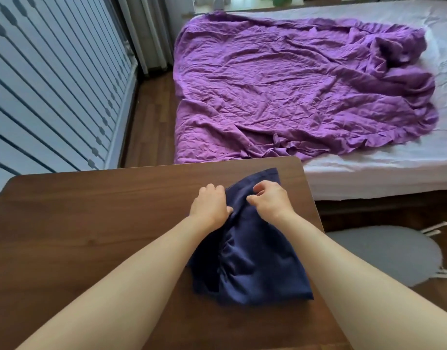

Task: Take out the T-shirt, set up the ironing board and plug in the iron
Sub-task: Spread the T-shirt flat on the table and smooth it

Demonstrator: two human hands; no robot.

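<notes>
Both hands are on the T-shirt [250, 261], a loosely folded, rumpled navy heap on the right half of the desk [91, 223], with its far corner near the desk's far edge. In the head view, my left hand [209, 203] has its fingers curled at the cloth's left edge and its thumb pressed into a fold. My right hand [270, 200], just beside it, pinches a ridge of fabric between thumb and forefinger. The two hands sit close together at the far end of the heap, with a raised crease between them.

I judge the shirt to be light, thin and limp. It will hold no shape, will sag from wherever I lift it, and should slide easily on the smooth wood. Nothing in it can break, but a careless grab will bunch it further. The best hold is a hem or the shoulder seams, one hand to each side, so that it opens flat as it rises. I cannot tell from here which edge is the collar.

Off the desk's right side, a grey padded ironing board [384, 251] lies on the wooden floor [151, 117], white legs showing past its edge, not yet set up. Beyond the desk is a bed [369, 173] with a purple quilt [293, 84] spread across it. No iron is plainly visible.
</notes>
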